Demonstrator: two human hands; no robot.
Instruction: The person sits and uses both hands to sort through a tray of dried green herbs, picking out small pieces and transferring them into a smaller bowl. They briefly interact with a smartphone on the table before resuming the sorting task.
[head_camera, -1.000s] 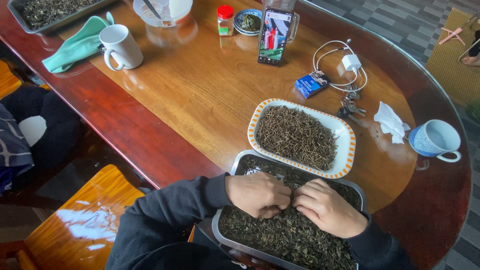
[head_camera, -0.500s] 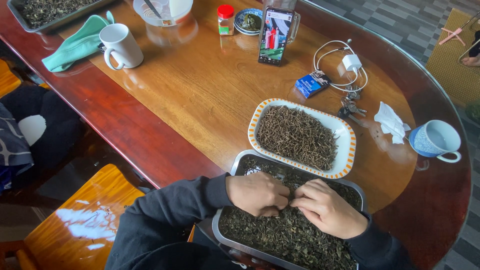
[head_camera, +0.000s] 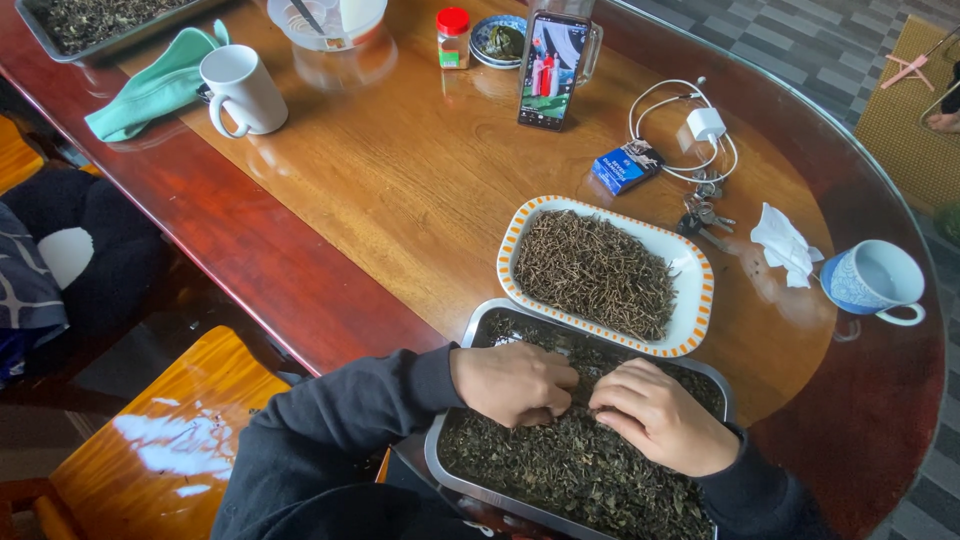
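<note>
Entry, head view, as I read it:

- Metal tray (head_camera: 470, 335): rectangular, at the near edge of the counter (head_camera: 400, 200), filled with dark dried leaves (head_camera: 560, 475). Its long axis runs from my near right toward my far left, along the counter's edge.
- Left hand (head_camera: 515, 383): knuckles up, fingers curled down into the leaves at the tray's far half. Loosely closed; whether it pinches anything I cannot tell.
- Right hand (head_camera: 660, 415): just beside the left, fingertips nearly touching it, fingers bent and pressed on the leaves. Half closed; any hold hidden beneath the palm.
- Both hands meet near the tray's middle, the leaves directly under them and spreading toward me.
- Oval dish (head_camera: 700, 265): white with orange rim, heaped with thin brown stems (head_camera: 595, 270). It lies just beyond the tray, touching or nearly touching its far edge, straight ahead of the hands. Its long axis lies roughly parallel to the tray's. The left hand sits slightly nearer its near end.
- Beyond: blue cup (head_camera: 872, 280) to the right, crumpled tissue (head_camera: 785, 240), keys (head_camera: 700, 215), charger with cable (head_camera: 705, 125), small blue box (head_camera: 627, 165), phone (head_camera: 548, 70) propped upright, white mug (head_camera: 240, 88), green cloth (head_camera: 150, 88).
</note>
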